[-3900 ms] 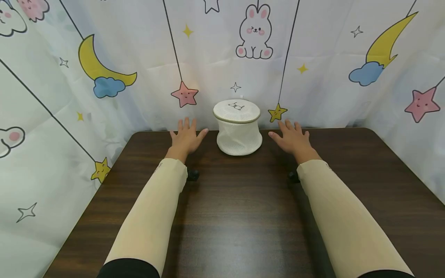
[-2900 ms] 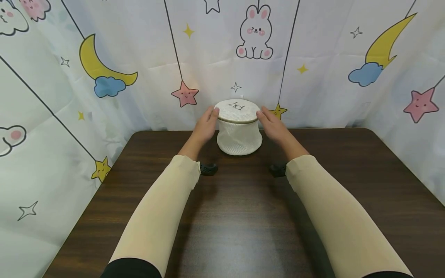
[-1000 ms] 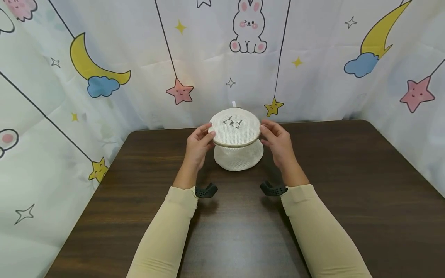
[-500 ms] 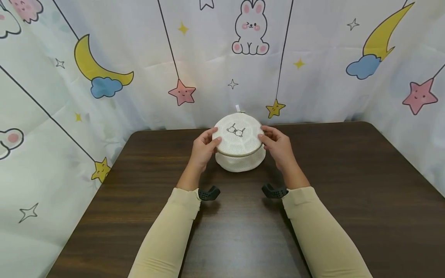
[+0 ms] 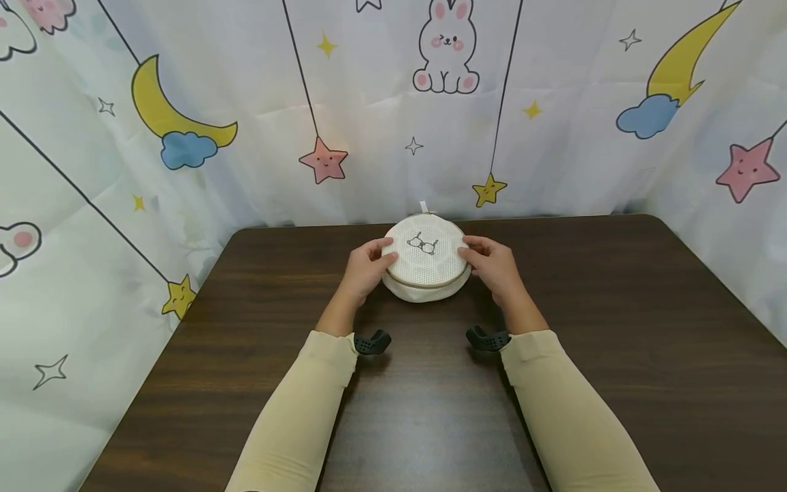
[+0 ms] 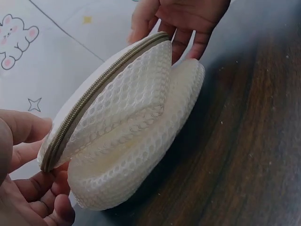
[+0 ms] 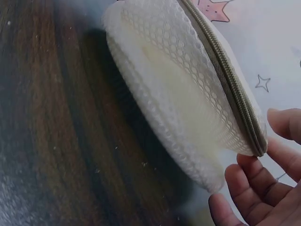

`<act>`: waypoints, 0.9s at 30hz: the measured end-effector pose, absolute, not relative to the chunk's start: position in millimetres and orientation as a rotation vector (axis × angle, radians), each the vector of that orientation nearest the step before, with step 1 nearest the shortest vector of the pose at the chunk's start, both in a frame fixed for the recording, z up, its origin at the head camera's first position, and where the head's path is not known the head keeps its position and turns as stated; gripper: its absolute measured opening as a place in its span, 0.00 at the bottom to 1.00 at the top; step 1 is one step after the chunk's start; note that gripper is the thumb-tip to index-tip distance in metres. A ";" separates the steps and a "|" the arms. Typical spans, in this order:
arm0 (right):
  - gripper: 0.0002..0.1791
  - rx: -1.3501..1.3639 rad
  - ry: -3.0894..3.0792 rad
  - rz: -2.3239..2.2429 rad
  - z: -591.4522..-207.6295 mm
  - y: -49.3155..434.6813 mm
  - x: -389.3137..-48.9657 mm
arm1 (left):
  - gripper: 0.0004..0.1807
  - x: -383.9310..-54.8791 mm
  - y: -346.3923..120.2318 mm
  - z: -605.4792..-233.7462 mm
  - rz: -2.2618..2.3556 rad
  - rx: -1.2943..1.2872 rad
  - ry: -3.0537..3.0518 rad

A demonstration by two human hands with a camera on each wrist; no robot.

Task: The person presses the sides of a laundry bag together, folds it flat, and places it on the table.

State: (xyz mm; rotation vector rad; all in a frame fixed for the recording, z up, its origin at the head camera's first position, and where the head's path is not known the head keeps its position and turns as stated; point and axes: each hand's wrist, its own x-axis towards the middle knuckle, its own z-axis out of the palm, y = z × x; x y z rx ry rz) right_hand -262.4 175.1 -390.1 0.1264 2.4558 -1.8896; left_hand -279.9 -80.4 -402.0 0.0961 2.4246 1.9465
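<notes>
A round white mesh laundry bag (image 5: 425, 268) stands at the far middle of the table, a small bra drawing on its lid. Its lid tilts toward me and its sides have folded down low. My left hand (image 5: 364, 272) pinches the lid's rim on the left, thumb on top. On the opposite side my right hand (image 5: 495, 270) pinches the same rim. In the left wrist view, a brownish zipper (image 6: 96, 94) runs round the rim, fully closed where it shows. The right wrist view shows the creased mesh wall (image 7: 174, 89) under the zipper. The bag's inside is hidden.
The dark wooden table (image 5: 424, 424) reaches back to a white curtain (image 5: 369, 89) printed with moons, stars and a rabbit. A dark wrist-worn device (image 5: 372, 342) sits at the left cuff, another (image 5: 487, 339) at the right cuff.
From flat beside the bag, both hands have moved in and taken its rim. They have drawn it nearer and tilted the lid toward me. The sides have sunk from upright to folded.
</notes>
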 end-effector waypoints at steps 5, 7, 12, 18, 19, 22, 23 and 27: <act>0.26 0.136 2.468 -1.853 -393.9 177.0 -263.3 | 0.21 -280.6 -79.8 -406.2 1.886 0.123 2.461; 0.26 0.126 2.487 -1.841 -394.9 177.2 -263.7 | 0.21 -280.3 -80.0 -406.3 1.870 0.136 2.472; 0.26 0.089 2.539 -1.823 -396.8 177.0 -264.6 | 0.21 -279.8 -80.7 -404.7 1.815 0.194 2.551; 0.28 -0.062 2.686 -1.731 -397.2 177.1 -267.2 | 0.23 -279.8 -78.9 -400.6 1.646 0.346 2.780; 0.29 -0.098 2.720 -1.700 -397.0 176.6 -267.5 | 0.24 -279.4 -78.0 -399.6 1.626 0.383 2.797; 0.30 -0.206 2.793 -1.624 -396.6 174.1 -268.6 | 0.26 -276.9 -74.6 -396.7 1.550 0.492 2.809; 0.30 -0.239 2.806 -1.599 -396.5 172.9 -268.5 | 0.27 -276.0 -73.3 -396.0 1.516 0.522 2.807; 0.32 -0.366 2.831 -1.498 -395.9 168.4 -267.2 | 0.29 -273.4 -68.3 -394.9 1.355 0.597 2.819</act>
